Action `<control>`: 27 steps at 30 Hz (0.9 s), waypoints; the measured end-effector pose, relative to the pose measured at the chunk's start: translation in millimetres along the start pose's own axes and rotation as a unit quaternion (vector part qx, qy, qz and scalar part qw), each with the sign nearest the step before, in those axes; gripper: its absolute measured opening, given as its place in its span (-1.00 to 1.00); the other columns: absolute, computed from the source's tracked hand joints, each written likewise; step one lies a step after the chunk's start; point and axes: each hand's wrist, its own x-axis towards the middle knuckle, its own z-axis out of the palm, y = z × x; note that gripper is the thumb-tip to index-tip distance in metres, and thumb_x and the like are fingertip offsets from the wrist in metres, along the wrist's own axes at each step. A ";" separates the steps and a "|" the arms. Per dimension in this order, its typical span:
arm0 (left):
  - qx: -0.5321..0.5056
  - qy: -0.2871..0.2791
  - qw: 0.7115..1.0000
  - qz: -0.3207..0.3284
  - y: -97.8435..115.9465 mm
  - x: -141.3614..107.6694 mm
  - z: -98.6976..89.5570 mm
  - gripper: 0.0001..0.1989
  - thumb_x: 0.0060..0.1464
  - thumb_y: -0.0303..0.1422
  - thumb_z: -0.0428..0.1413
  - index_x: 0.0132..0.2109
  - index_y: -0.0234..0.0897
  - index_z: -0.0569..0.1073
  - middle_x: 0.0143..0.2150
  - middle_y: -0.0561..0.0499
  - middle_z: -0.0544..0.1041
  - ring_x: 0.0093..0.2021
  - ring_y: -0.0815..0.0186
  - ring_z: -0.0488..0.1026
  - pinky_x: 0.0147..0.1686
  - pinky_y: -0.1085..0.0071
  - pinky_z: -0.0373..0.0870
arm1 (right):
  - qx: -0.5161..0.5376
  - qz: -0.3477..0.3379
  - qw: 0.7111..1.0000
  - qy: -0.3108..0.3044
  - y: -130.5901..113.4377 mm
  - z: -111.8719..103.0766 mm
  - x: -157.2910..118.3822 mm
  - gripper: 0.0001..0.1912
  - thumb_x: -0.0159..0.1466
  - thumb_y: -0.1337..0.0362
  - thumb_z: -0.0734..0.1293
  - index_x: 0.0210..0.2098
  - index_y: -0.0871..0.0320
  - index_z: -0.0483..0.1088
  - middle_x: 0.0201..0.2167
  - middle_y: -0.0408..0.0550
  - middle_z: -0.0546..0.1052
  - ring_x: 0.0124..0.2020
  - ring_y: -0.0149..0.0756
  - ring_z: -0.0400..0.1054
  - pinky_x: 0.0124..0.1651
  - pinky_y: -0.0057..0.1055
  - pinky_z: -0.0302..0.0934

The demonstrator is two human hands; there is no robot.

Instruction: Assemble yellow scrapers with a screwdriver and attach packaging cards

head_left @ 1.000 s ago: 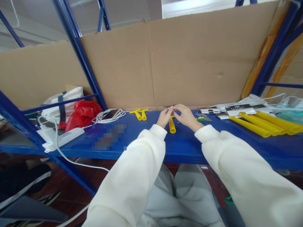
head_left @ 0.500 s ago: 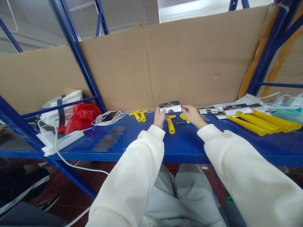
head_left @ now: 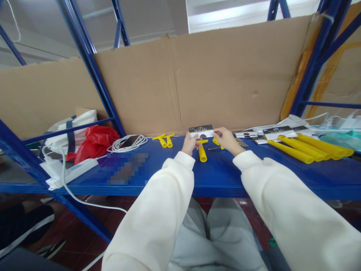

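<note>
A black and white card (head_left: 201, 131) is held up over the blue shelf, its left side gripped by my left hand (head_left: 190, 143). My right hand (head_left: 225, 139) pinches the card's right edge. A yellow T-shaped tool (head_left: 202, 153) is just under the card, its head close to my left fingers; whether they touch it I cannot tell. Partly behind my right hand lies another yellow piece (head_left: 216, 142), with a thin dark screwdriver-like tool (head_left: 214, 148) beside it.
Two yellow T-shaped pieces (head_left: 164, 140) lie left of my hands. Farther left are a coiled white cable (head_left: 121, 145), a red bag (head_left: 98, 141) and a power strip (head_left: 73, 171). Several carded yellow handles (head_left: 307, 148) lie at the right. Cardboard (head_left: 225, 75) stands behind.
My right hand has moved slightly left, onto the card's right edge. The card is a little lower and flatter to the view. The whole view has shifted slightly.
</note>
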 end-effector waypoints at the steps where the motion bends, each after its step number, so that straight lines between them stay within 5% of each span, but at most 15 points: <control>1: 0.000 -0.006 1.000 -0.001 -0.1 -0.3 0.1 -0.84 0.28 -0.46 0.00 0.00 -0.28 0.34 -0.37 0.04 0.53 -0.68 0.53 0.34 -0.68 0.62 0.11 | 0.015 0.016 1.000 0.001 -1.4 -0.9 0.2 -0.84 0.22 0.25 0.34 -0.28 0.17 0.53 -0.27 0.07 0.59 -0.20 -0.15 0.49 -0.03 -0.15 0.38; 8: -0.065 0.011 0.997 -0.039 2.7 0.5 -3.5 -0.91 0.25 -0.53 0.01 -0.13 -0.36 0.38 -0.51 0.09 0.46 -0.70 0.52 0.31 -0.67 0.60 0.14 | 0.216 0.118 0.967 -0.059 -17.3 -6.9 -3.9 -0.72 0.12 0.13 0.44 -0.25 0.18 0.51 -0.34 -0.02 0.56 -0.44 -0.33 0.40 -0.37 -0.34 0.38; 18: -0.101 -0.014 0.988 -0.114 2.7 2.4 -6.2 -0.90 0.25 -0.51 0.03 -0.15 -0.40 0.44 -0.51 0.03 0.50 -0.70 0.48 0.34 -0.64 0.56 0.19 | 0.153 0.049 0.985 -0.065 -14.1 -8.0 -2.5 -0.65 0.03 -0.04 0.46 -0.52 0.14 0.48 -0.49 -0.08 0.49 -0.43 -0.31 0.32 -0.32 -0.34 0.27; 27: -0.081 -0.047 0.990 -0.103 5.6 -0.5 -6.0 -0.88 0.25 -0.40 0.10 -0.16 -0.41 0.47 -0.48 0.01 0.52 -0.70 0.50 0.35 -0.64 0.57 0.19 | 0.245 0.165 0.952 -0.082 -27.1 -13.4 -5.8 -0.61 0.00 -0.06 0.46 -0.53 0.14 0.39 -0.73 -0.25 0.30 -0.67 -0.46 0.13 -0.59 -0.47 0.05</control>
